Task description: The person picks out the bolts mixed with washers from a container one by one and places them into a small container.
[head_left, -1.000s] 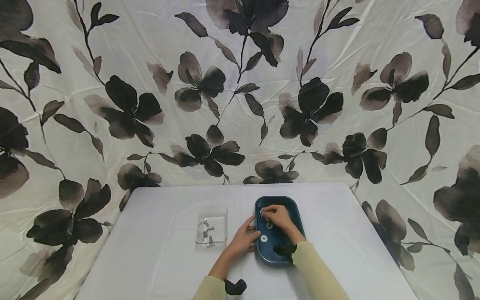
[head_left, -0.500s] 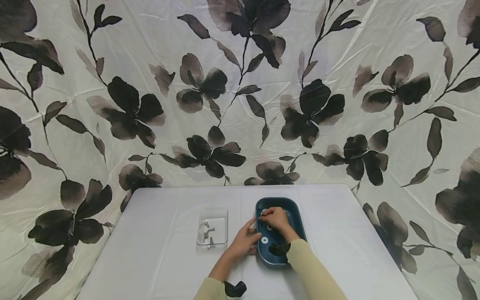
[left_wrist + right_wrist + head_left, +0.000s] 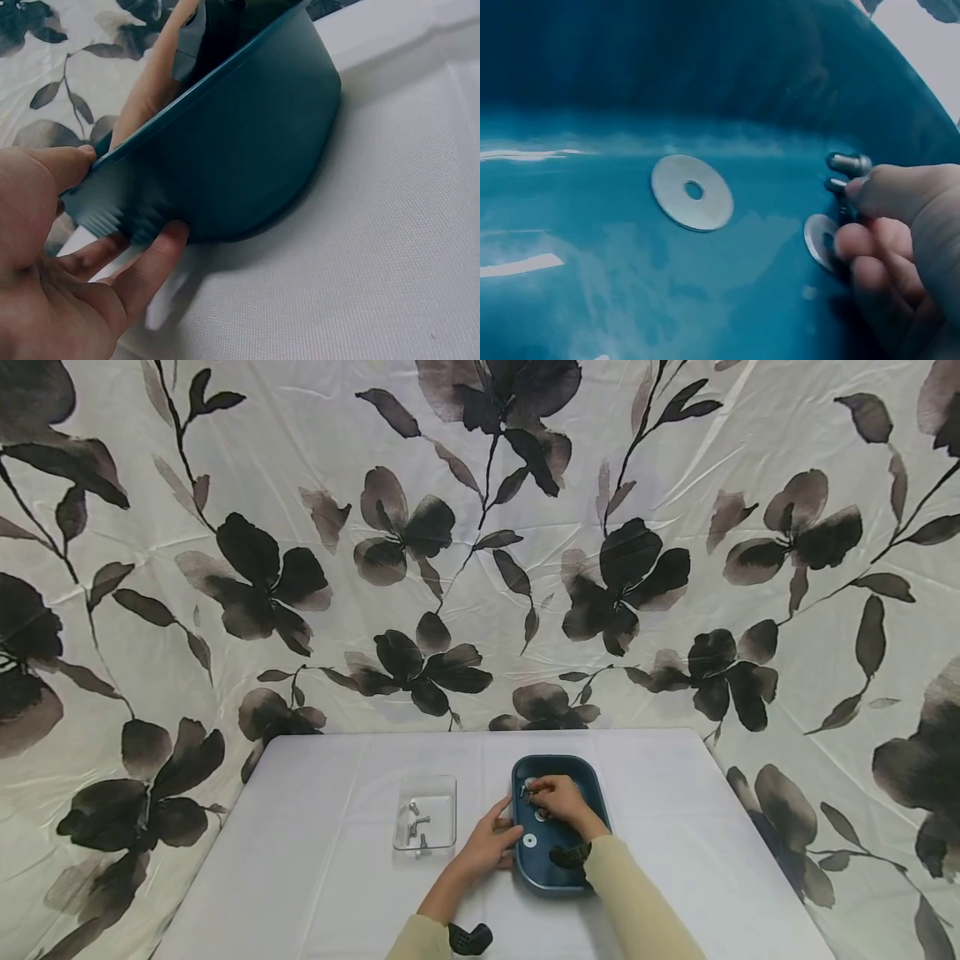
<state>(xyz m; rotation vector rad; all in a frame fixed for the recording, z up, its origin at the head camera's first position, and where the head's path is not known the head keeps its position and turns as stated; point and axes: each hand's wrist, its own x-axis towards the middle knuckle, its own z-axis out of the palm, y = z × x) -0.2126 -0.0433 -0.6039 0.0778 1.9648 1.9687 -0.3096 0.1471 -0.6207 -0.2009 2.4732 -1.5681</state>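
A dark blue tray stands on the white table. My left hand lies along its left side; in the left wrist view, the thumb touches the rim and straight fingers rest against the outer wall. My right hand is inside the tray, pinching a small metal bolt between thumb and fingertips. Another bolt-like metal piece shows right beside the fingertips. One flat washer lies partly behind the fingers, and a second washer lies flat on the tray's floor.
A clear plastic box holding several metal bolts stands left of the tray. Behind the table hangs a floral-print cloth. Dark straps with camera mounts sit at both wrists.
My right hand moved left towards the tray's left wall, then slightly back to the right, with the bolt visible again at its fingertips. The left hand stays at the tray's side.
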